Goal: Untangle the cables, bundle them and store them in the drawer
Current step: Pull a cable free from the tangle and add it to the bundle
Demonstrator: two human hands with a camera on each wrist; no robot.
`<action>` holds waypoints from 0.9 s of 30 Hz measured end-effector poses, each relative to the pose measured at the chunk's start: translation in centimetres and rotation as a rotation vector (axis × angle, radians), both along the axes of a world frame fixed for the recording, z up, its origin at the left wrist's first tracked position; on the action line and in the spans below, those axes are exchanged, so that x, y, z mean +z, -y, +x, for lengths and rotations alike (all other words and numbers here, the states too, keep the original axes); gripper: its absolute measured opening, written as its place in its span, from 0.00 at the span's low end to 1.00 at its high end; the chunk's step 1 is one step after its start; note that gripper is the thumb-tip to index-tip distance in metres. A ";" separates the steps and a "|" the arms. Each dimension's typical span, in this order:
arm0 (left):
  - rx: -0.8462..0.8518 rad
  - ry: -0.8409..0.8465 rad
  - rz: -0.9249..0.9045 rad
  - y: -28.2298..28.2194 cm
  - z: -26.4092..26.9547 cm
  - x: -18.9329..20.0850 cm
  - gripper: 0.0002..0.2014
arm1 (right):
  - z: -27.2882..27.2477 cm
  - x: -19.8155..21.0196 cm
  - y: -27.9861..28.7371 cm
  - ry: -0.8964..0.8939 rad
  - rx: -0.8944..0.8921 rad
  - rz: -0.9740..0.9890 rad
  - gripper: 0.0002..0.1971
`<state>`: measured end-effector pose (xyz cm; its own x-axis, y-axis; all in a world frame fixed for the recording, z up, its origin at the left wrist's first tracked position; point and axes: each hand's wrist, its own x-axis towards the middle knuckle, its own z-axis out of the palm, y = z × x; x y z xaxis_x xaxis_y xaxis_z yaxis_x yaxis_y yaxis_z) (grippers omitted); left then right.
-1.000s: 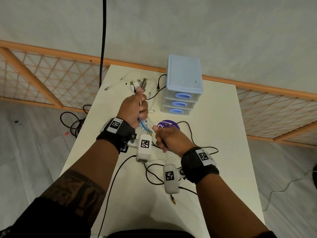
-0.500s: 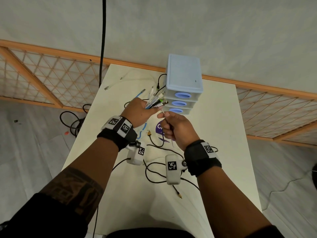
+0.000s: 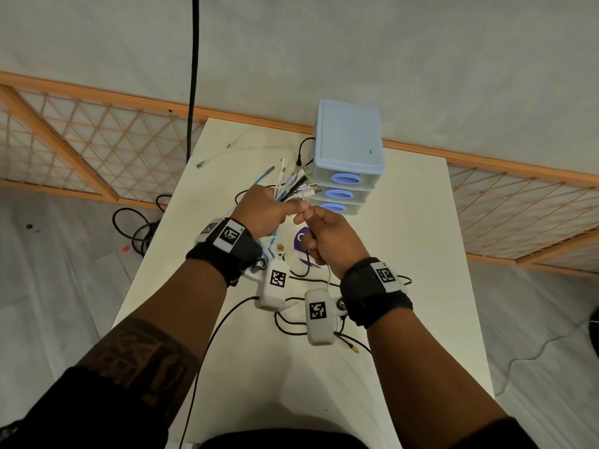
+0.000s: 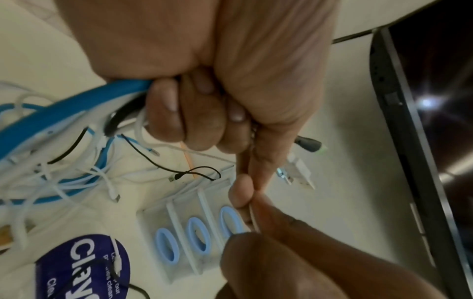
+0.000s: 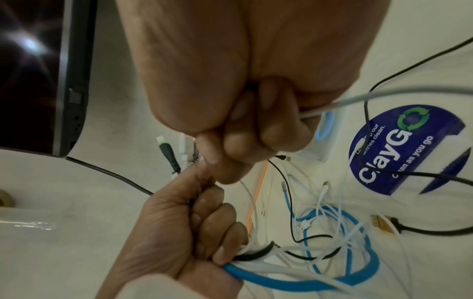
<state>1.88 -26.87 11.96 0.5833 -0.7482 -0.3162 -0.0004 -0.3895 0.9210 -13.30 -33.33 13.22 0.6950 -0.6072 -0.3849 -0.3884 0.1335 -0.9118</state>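
Note:
My left hand [image 3: 269, 210] grips a bunch of cables [image 3: 291, 186], blue, white and black, whose plug ends fan out above my fist toward the drawer unit. The blue cable [image 4: 64, 103] leaves the fist and loops down to the tangle on the table [image 5: 332, 232]. My right hand [image 3: 324, 234] meets the left thumb and pinches a thin white cable [image 5: 384, 96] that trails back past my wrist. A pale blue three-drawer unit [image 3: 348, 157] stands at the table's far edge; all its drawers are shut.
A round blue sticker [image 3: 303, 241] lies on the white table [image 3: 405, 254] under my hands. Loose black cables [image 3: 291, 322] and a gold-tipped plug [image 3: 355, 349] lie near the front. A dark screen [image 4: 435, 101] stands to one side. More cables lie on the floor at left [image 3: 136, 228].
Both hands have risen and moved toward the drawer unit. The left hand has turned so the plug ends fan to the right. The right hand has come up against the left thumb.

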 end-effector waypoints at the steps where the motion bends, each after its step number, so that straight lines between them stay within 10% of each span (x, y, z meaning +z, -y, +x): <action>1: 0.041 0.003 -0.001 0.1 -0.1 0.1 0.22 | 0.0 0.0 0.0 -0.004 0.005 0.017 0.14; 5: 0.296 -0.119 -0.048 0.5 0.7 0.1 0.19 | -0.6 -0.4 -0.2 -0.005 0.053 0.072 0.16; 11: -0.116 -0.049 0.103 -0.1 0.2 -0.1 0.22 | -0.5 -1.1 -0.5 -0.056 0.045 0.031 0.17; 18: 0.316 -0.032 -0.012 0.3 1.9 -1.0 0.22 | -1.2 -0.6 -0.5 -0.006 0.054 0.106 0.16; 24: -0.086 -0.093 0.118 -0.3 -0.2 -0.2 0.25 | -0.8 -0.4 -0.3 -0.027 -0.009 0.030 0.17; 27: 0.083 0.021 0.065 0.2 0.6 -0.5 0.21 | -0.8 -0.5 -0.8 -0.040 0.006 0.062 0.16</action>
